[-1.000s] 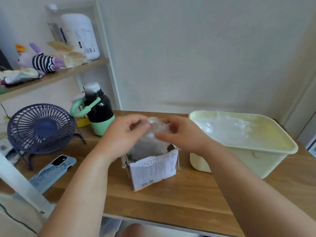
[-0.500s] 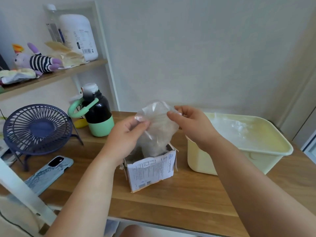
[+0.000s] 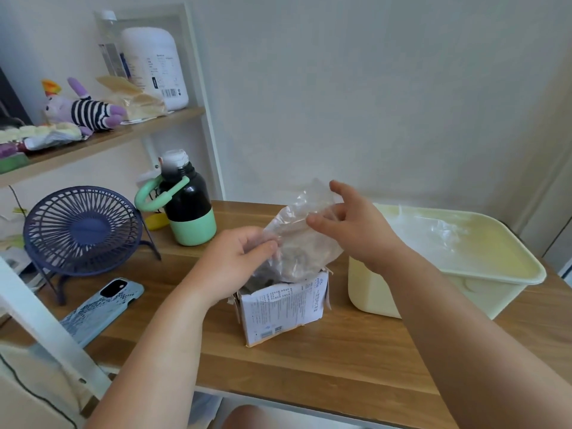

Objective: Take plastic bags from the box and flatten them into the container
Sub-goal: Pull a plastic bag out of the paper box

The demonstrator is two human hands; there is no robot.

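Observation:
A small torn-open cardboard box (image 3: 283, 308) stands on the wooden table, with crumpled clear bags inside it. Above it hangs a clear plastic bag (image 3: 297, 243), partly drawn out of the box. My left hand (image 3: 235, 261) grips the bag's lower left edge. My right hand (image 3: 349, 227) is at the bag's upper right, with the thumb in front of the film, curled fingers behind it and the index finger raised. The pale yellow container (image 3: 495, 280) sits to the right of the box, with clear plastic lying flat inside.
A black and green bottle (image 3: 188, 209) stands behind the box on the left. A dark blue desk fan (image 3: 82, 230) and a phone (image 3: 103, 308) lie further left. A shelf (image 3: 102, 140) with toys and a white jug hangs above.
The bag has been drawn up out of the box and tilted to the right. My right hand has moved up and right and raised its index finger; my left hand now holds the bag lower down.

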